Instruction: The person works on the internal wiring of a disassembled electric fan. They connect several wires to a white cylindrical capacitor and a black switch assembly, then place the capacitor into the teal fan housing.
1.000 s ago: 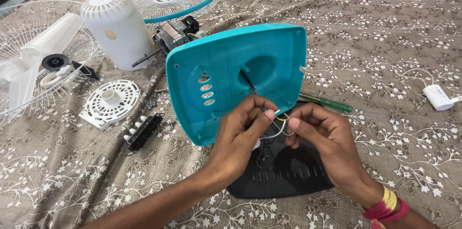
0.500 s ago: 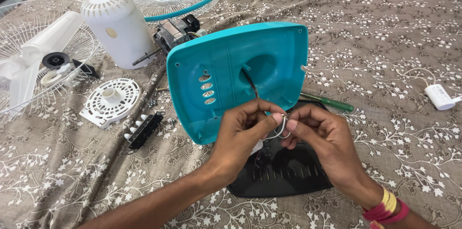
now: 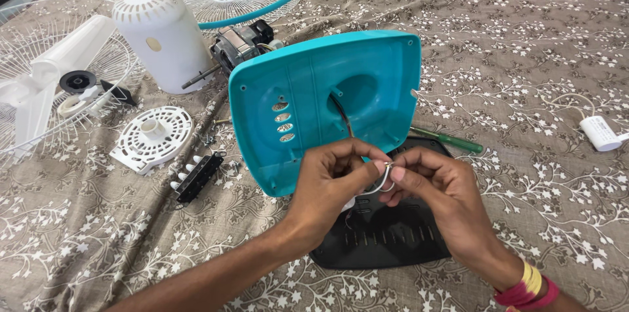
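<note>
White wire [image 3: 379, 185] pinched between left hand [image 3: 331, 184] and right hand [image 3: 432, 187], seemingly twisted, before teal base [image 3: 314, 99]

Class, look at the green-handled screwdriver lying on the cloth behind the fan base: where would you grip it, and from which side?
Grip the green handle of the screwdriver, coming down from above on its right end. It lies flat on the patterned cloth, and its left end runs behind the teal fan base cover, so only the handle side is open.

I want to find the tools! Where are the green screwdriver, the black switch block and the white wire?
green plastic-handled screwdriver [image 3: 452, 139], head view, on its handle
black switch block with white buttons [image 3: 200, 176], head view, on its body
thin white wire [image 3: 379, 187], head view, on its loop
</note>
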